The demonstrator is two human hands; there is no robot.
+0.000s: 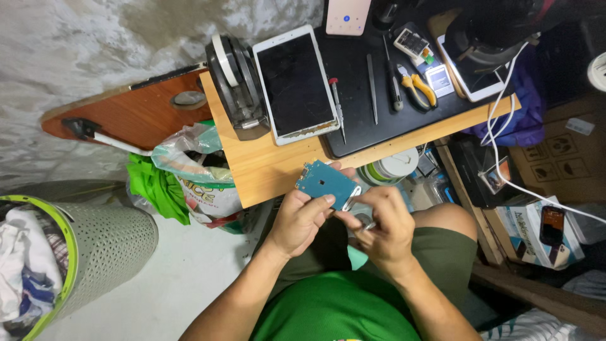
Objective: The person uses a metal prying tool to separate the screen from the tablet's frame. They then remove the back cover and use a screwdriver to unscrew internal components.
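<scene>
Left hand (302, 218) grips the small blue rectangular circuit board (323, 183) from below, held in the air just off the wooden counter's (265, 170) front edge. Right hand (385, 230) pinches a thin metal tool (363, 221) at the board's right end, the board's long axis running left to right between both hands.

Wooden table (265, 165) with tablet (295, 83), black mat (353, 69), tape rolls (235, 82).

A white-framed tablet with a dark screen (295, 83) lies on the wooden desk (262, 167), its right part on the black mat (360, 95), beside grey tape rolls (235, 82) at the desk's left edge. Right of it on the mat lie a red-handled screwdriver (337, 107), steel tweezers (372, 95) and yellow-handled pliers (418, 87).
</scene>
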